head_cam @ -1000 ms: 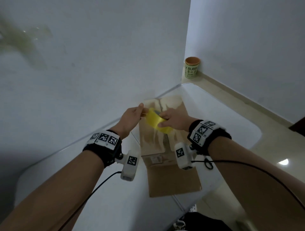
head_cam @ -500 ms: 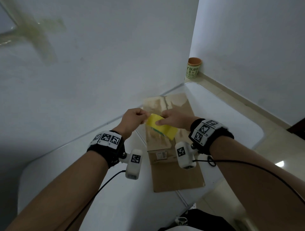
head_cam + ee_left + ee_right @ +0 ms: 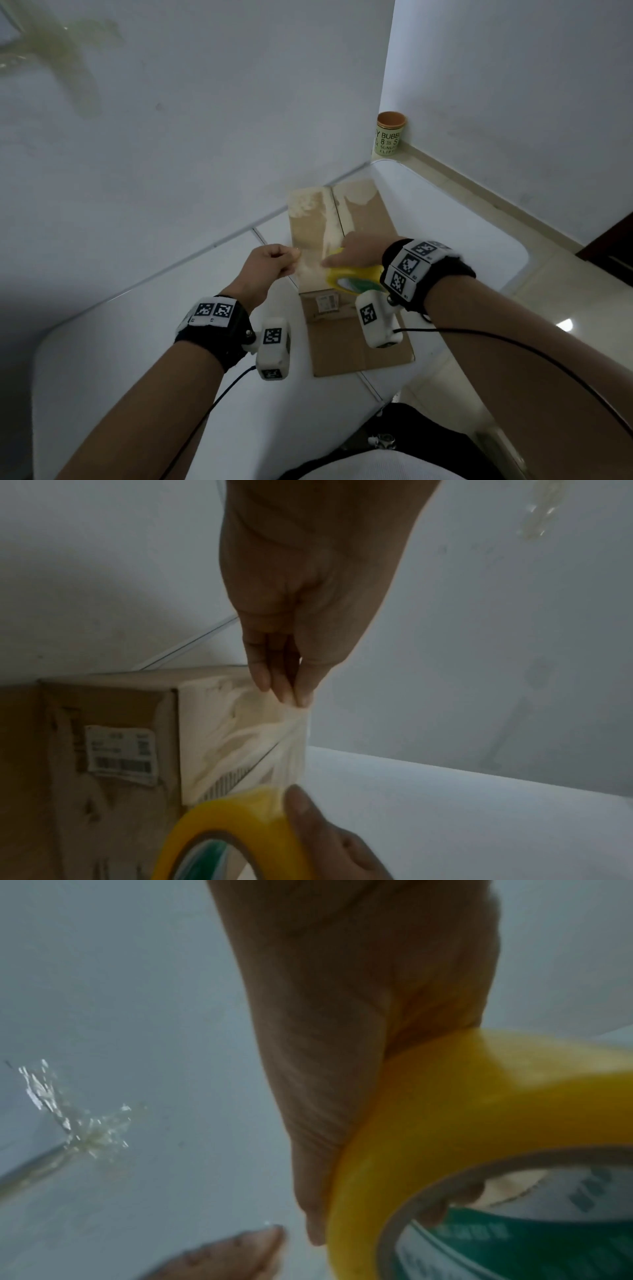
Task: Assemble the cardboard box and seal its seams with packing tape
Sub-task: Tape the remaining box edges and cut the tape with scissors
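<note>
Two hands up over a cardboard box [image 3: 342, 240] standing on a white table [image 3: 137, 359], pushed toward the far back corner; far end of box just beside the wall [image 3: 205, 137], table's rounded right edge [image 3: 513, 253] near the box's right side, tiled floor [image 3: 565, 308] beyond it; wide bare tabletop to the left and toward the body — most of the free room lies there.

Left hand [image 3: 270, 262] above box's left top edge, fingertips [image 3: 291, 693] together, pinching the pulled-out end of clear tape [image 3: 260, 739]; strip wrinkled, stretched taut from fingers down to the roll. Right hand [image 3: 359, 253] wrapped round a yellow tape roll [image 3: 356, 277] — thumb on the outer face, fingers through the core; roll held over the box top near its near end, w/ green print inside the core.

Box brown, upright, top flaps shut w/ centre seam running away from the body; whitish old tape residue on top, patchy & peeled; white barcode label [image 3: 120, 753] on near side face; one flap [image 3: 359, 346] flat on table at the near end. Small green tin w/ orange lid [image 3: 390, 133] on the floor in the corner, well apart from the box.
</note>
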Available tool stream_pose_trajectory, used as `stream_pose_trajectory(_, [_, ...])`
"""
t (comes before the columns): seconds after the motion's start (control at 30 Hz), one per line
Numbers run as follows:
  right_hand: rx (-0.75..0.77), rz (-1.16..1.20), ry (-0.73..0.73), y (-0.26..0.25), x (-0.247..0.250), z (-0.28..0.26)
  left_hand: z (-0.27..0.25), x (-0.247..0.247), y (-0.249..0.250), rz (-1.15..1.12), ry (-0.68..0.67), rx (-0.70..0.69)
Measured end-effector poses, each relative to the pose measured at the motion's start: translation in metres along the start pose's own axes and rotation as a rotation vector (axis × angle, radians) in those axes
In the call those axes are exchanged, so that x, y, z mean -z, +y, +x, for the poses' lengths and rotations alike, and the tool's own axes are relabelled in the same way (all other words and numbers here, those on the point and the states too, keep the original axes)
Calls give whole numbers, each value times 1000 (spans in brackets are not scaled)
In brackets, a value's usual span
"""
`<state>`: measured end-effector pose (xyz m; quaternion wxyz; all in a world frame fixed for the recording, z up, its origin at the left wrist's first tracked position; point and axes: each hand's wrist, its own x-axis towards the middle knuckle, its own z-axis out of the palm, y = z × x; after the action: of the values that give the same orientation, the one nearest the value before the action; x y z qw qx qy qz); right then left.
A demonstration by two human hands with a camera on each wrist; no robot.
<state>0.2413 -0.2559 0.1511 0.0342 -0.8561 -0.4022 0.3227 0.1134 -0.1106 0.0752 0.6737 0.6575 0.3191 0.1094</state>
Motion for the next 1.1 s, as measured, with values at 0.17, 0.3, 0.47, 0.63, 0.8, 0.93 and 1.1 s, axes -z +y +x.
stream_pose_trajectory(0.17, [-54, 287, -130, 11, 0, -17, -2, 14, 0, 46, -19, 25])
stream_pose_trajectory(0.3, [10, 813, -428, 16, 9, -37, -10, 19, -12, 40, -1, 71])
stream_pose_trajectory(0.47, [-28, 389, -296, 15, 9, -31, -17, 12, -15, 31, 38, 33])
stream_pose_trajectory(0.63, [-151, -107, -97, 28, 1, -30, -22, 22, -27, -71, 131, 27])
stream_pose_trajectory(0.8, [-172, 160, -219, 28, 11, -50, -30, 13, -47, -78, 44, 90])
stream_pose_trajectory(0.93, [-167, 81, -235, 26, 10, -47, -30, 11, -65, -85, 100, 133])
stream_pose_trajectory(1.1, [-110, -213, -16, 23, -3, -46, -33, -3, -72, -78, 130, 119])
